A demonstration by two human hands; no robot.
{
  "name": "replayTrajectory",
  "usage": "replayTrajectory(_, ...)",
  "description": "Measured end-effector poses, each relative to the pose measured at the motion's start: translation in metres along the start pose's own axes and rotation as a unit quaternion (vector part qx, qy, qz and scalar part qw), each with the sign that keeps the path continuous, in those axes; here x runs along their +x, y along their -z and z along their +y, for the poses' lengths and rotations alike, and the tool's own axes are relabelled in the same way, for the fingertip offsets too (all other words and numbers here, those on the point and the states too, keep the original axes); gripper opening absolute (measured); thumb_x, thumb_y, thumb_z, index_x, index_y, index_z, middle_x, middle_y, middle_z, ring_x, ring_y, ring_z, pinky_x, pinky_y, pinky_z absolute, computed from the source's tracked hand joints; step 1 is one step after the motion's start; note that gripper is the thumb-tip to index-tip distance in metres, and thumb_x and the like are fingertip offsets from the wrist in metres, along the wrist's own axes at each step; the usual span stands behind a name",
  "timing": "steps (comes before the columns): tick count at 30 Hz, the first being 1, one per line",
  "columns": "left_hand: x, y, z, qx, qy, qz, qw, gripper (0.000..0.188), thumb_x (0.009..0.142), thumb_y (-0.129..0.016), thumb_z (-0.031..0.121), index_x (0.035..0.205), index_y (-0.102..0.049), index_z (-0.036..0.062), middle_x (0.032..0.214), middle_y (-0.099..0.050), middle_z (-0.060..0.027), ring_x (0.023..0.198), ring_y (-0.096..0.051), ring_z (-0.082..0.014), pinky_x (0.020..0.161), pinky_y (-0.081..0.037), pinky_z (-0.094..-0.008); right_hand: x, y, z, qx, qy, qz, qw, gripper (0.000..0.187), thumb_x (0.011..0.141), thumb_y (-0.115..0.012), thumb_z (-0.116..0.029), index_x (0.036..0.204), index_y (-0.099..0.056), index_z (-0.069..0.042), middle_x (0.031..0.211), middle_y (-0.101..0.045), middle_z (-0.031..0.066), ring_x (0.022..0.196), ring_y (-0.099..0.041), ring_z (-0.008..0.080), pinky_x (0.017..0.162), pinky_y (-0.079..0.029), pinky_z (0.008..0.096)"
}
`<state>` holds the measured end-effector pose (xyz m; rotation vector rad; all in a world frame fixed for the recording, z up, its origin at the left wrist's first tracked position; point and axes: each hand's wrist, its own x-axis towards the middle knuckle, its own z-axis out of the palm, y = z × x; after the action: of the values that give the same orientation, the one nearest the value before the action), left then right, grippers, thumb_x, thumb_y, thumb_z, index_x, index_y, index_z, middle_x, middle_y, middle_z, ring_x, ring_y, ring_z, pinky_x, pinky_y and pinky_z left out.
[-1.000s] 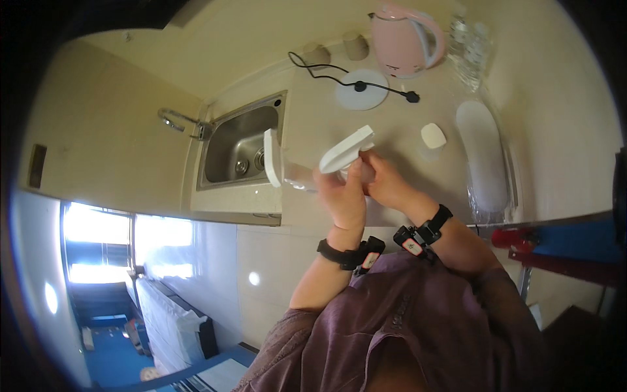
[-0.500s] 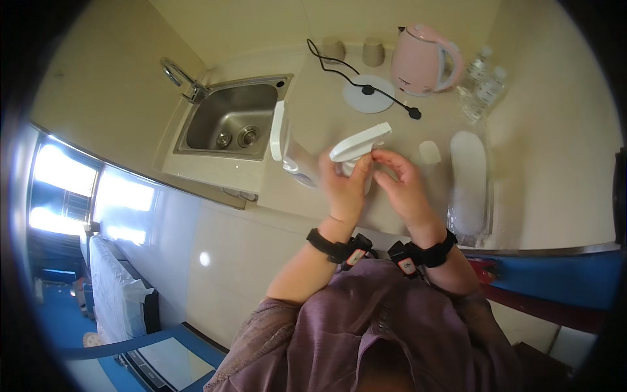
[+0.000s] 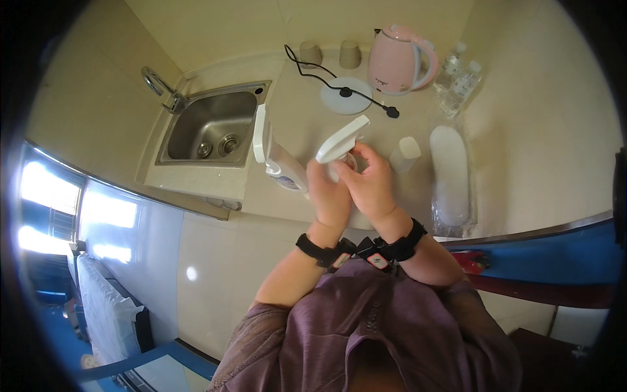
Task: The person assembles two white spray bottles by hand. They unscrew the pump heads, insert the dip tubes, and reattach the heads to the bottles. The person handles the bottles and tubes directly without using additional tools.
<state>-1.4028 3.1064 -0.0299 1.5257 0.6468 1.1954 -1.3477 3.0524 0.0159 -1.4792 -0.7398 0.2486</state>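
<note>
A white trigger spray bottle (image 3: 341,140) is upright between my hands above the counter. My left hand (image 3: 328,196) is closed round it below the sprayer head, and its body is mostly hidden behind my fingers. My right hand (image 3: 371,186) pinches at the collar under the head, thumb and fingers drawn together. Just left of my left hand stands a second white spray bottle (image 3: 284,164), apart from it. To the right of my right hand is a small whitish bottle (image 3: 405,154).
A steel sink (image 3: 215,124) with a tap (image 3: 166,91) lies at the left. Farther back are a pink kettle (image 3: 394,62), its white base (image 3: 331,102) with a black cord, and two cups (image 3: 350,55). Clear bottles (image 3: 462,85) and a long white wrapped item (image 3: 449,176) are at right.
My right hand has moved in closer to my left, its fingers now gathered at the sprayer's collar. The whole scene has shifted slightly left in view.
</note>
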Motion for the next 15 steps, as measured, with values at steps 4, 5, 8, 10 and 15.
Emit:
replayTrajectory(4, 0.001, 0.022, 0.0, 0.092, -0.092, -0.047, 0.99, 0.048, 0.078, -0.073, 0.01, 0.12, -0.051, 0.003, 0.109, -0.059, -0.009, 0.102, -0.056, -0.0226, 0.09, -0.044, -0.0319, 0.003, -0.023, 0.002, -0.071, 0.02, 0.043, 0.996, 0.032, 0.075, -0.076, -0.016, 0.098, -0.063, 0.001, 0.092, -0.068, 0.0118, 0.083, -0.064, 0.0236, 0.074, -0.051, 0.0318)
replayTrajectory(5, 0.002, 0.026, -0.003, 0.096, -0.102, -0.05, 0.989, 0.05, 0.077, -0.073, 0.011, 0.121, -0.052, 0.0034, 0.11, -0.058, -0.0103, 0.103, -0.056, -0.0253, 0.09, -0.044, -0.0335, 0.003, -0.029, 0.005, -0.086, 0.028, 0.061, 0.994, 0.033, 0.072, -0.077, -0.019, 0.095, -0.064, 0.0, 0.091, -0.068, 0.0152, 0.081, -0.066, 0.0305, 0.072, -0.051, 0.0346)
replayTrajectory(8, 0.015, 0.041, -0.014, 0.106, -0.118, -0.089, 0.983, 0.055, 0.074, -0.075, 0.012, 0.123, -0.051, 0.0041, 0.114, -0.058, -0.0138, 0.106, -0.055, -0.032, 0.092, -0.044, -0.0379, 0.006, -0.043, 0.013, -0.094, 0.016, 0.057, 0.994, 0.031, 0.073, -0.077, -0.019, 0.095, -0.065, -0.001, 0.088, -0.067, 0.0133, 0.083, -0.066, 0.0273, 0.072, -0.05, 0.0337)
replayTrajectory(10, 0.035, 0.054, -0.022, 0.103, -0.109, -0.154, 0.977, 0.056, 0.074, -0.075, 0.012, 0.124, -0.051, 0.004, 0.118, -0.057, -0.0156, 0.109, -0.054, -0.0346, 0.093, -0.044, -0.0404, 0.009, -0.052, 0.02, -0.062, 0.023, 0.045, 0.997, 0.029, 0.075, -0.076, -0.018, 0.096, -0.065, -0.001, 0.087, -0.067, 0.0123, 0.083, -0.066, 0.0243, 0.073, -0.05, 0.0329)
replayTrajectory(15, 0.047, 0.078, -0.056, 0.115, -0.106, -0.159, 0.975, 0.054, 0.07, -0.078, 0.016, 0.116, -0.053, 0.0023, 0.106, -0.061, -0.0195, 0.096, -0.057, -0.0405, 0.082, -0.047, -0.0459, 0.018, -0.045, 0.046, -0.004, -0.034, -0.122, 0.992, 0.036, 0.082, -0.076, -0.016, 0.112, -0.063, -0.002, 0.102, -0.065, 0.0024, 0.091, -0.058, 0.0106, 0.082, -0.048, 0.0282)
